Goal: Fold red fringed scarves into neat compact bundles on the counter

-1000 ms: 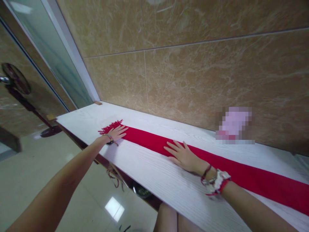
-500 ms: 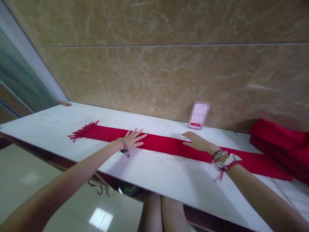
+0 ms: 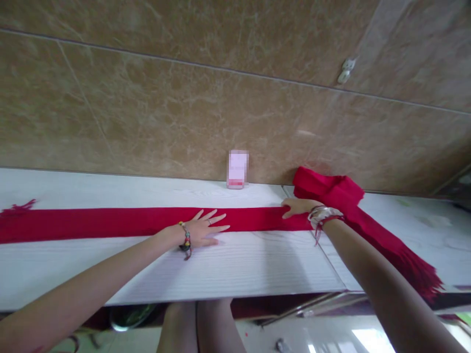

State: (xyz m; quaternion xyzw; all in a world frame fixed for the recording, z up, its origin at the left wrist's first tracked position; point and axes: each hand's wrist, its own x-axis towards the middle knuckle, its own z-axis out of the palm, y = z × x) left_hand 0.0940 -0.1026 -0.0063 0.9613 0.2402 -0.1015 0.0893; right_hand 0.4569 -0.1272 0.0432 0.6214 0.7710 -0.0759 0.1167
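A long red scarf lies stretched flat along the white table. Its fringed left end reaches the picture's left edge. My left hand rests flat on the scarf near the middle, fingers spread, open. My right hand lies on the scarf further right, fingers partly curled against the cloth; whether it grips is unclear. Just right of that hand the scarf bunches into a folded red heap, and its fringed end hangs over the table's front edge.
A small pink card leans against the brown marble wall behind the table. A second white tabletop adjoins on the right. My knees show under the front edge, with a shiny tiled floor below.
The view has swung right along the table. Both hands have slid rightward along the scarf, from near the left fringe towards the heaped right end.
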